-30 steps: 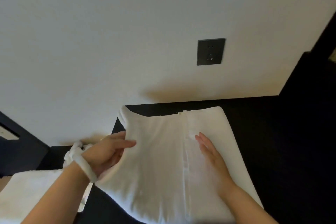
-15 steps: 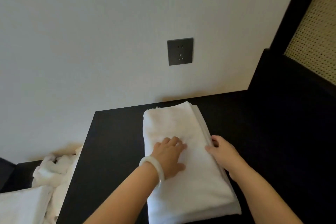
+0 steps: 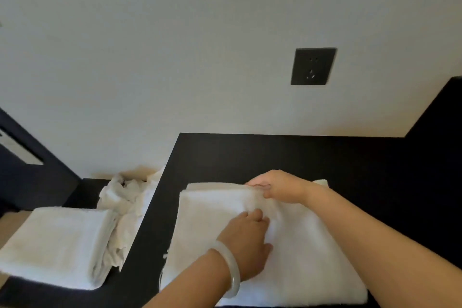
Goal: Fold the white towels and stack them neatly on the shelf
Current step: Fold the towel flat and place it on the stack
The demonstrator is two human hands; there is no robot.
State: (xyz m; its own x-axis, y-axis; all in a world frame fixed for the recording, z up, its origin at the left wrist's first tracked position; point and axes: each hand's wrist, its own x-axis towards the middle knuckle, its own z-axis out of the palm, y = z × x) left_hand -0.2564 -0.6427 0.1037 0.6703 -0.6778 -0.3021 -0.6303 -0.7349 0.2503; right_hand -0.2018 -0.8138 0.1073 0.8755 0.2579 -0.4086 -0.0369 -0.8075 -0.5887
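A folded white towel (image 3: 207, 222) lies on the black surface (image 3: 287, 155) in front of me. My right hand (image 3: 277, 186) is at the towel's far edge, its fingers curled round that edge. My left hand (image 3: 246, 245), with a pale bangle on the wrist, rests palm down on the towel's middle, fingers pointing away from me.
A second folded white towel (image 3: 55, 245) sits on a lower ledge at the left, with a crumpled white pile (image 3: 125, 205) behind it against the wall. A dark wall socket (image 3: 313, 66) is above. A black upright panel (image 3: 440, 112) closes the right side.
The view has swung left, bringing the lower ledge's folded towel into sight. My right hand moved from the towel's right side to its far edge and now grips it.
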